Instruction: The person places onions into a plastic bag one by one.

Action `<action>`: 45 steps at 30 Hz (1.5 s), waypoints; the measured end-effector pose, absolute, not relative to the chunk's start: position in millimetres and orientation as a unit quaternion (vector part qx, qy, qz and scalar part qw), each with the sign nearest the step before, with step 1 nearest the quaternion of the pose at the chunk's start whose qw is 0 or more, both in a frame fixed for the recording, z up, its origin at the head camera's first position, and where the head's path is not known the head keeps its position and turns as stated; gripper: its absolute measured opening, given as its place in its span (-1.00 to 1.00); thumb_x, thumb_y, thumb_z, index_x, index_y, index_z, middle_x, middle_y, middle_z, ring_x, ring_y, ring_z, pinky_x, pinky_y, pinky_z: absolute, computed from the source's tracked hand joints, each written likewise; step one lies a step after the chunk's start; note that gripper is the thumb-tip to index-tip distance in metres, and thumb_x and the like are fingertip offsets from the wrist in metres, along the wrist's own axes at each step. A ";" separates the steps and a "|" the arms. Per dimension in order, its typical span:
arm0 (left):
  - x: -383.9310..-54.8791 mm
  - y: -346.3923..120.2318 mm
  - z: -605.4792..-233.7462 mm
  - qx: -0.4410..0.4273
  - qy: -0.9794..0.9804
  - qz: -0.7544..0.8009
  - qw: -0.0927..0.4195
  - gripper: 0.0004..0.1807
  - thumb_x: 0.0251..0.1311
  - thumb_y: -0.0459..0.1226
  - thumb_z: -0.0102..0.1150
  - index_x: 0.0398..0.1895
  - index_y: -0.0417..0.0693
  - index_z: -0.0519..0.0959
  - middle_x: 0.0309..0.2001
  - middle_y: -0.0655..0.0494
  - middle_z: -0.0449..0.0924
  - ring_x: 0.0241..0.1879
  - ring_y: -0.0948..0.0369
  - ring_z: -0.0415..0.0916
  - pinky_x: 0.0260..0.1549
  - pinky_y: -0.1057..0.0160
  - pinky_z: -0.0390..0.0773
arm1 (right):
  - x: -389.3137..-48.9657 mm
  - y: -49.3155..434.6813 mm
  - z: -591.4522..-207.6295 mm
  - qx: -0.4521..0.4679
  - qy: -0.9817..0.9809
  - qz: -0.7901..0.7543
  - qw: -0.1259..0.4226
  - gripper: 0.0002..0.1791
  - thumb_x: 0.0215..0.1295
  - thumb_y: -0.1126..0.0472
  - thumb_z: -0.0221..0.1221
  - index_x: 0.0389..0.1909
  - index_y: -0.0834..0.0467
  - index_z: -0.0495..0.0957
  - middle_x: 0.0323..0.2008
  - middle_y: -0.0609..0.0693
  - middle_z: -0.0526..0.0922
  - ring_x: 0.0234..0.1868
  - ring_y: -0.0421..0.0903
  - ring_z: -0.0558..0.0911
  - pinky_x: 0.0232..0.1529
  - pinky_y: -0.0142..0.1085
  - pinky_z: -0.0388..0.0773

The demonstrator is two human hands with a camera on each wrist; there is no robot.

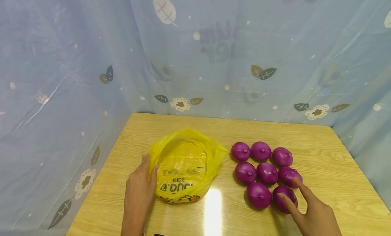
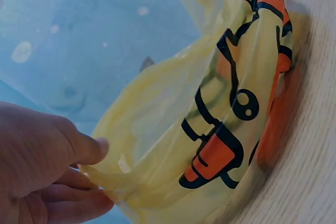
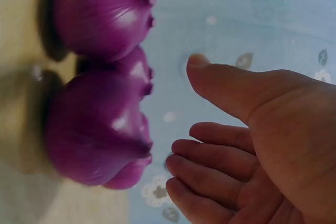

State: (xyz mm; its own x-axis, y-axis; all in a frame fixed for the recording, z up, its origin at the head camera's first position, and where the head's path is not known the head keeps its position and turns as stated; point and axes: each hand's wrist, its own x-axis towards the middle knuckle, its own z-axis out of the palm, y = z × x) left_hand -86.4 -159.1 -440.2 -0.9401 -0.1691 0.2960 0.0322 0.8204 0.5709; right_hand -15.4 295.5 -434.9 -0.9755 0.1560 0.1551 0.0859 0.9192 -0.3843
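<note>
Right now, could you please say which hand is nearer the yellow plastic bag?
Left: the left hand pinches the yellow plastic bag; the right hand is well right of it, by purple onions.

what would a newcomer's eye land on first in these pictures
Probably the eight glossy purple onions, clustered on the right side of the wooden table, with the person's right grip open over the nearest ones. Next comes the bright yellow plastic bag standing open to their left, its rim pinched by the left grip. Behind everything hangs a pale blue curtain printed with leaves and flowers.
</note>
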 end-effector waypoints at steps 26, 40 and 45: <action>-82.1 -153.6 -442.1 0.081 -0.932 -0.292 0.197 -0.60 0.56 -0.39 0.04 0.36 -0.34 0.55 0.12 -0.38 0.67 -0.11 -0.30 0.74 -0.30 -0.21 0.75 | -4.3 312.6 -477.9 -0.034 -0.972 0.203 0.115 -0.13 0.06 -0.03 0.63 0.31 0.23 0.46 -0.07 0.54 0.69 -0.40 0.28 0.76 -0.50 0.01 0.68; -82.9 -151.9 -441.5 0.075 -0.932 -0.292 0.201 -0.60 0.58 -0.37 0.02 0.36 -0.34 0.56 0.13 -0.36 0.68 -0.08 -0.29 0.73 -0.25 -0.22 0.74 | -6.5 314.0 -451.6 -0.048 -0.970 0.216 0.097 -0.13 0.14 -0.15 0.56 0.30 0.30 0.48 0.05 0.48 0.67 -0.05 0.46 0.73 -0.28 0.20 0.72; -82.9 -152.5 -440.5 0.077 -0.932 -0.288 0.205 -0.61 0.58 -0.37 0.02 0.34 -0.37 0.56 0.12 -0.38 0.68 -0.05 -0.30 0.72 -0.21 -0.23 0.74 | -15.3 304.0 -422.1 0.005 -0.965 0.240 0.106 -0.12 0.13 -0.16 0.57 0.39 0.13 0.48 0.08 0.37 0.72 0.03 0.38 0.73 -0.17 0.16 0.73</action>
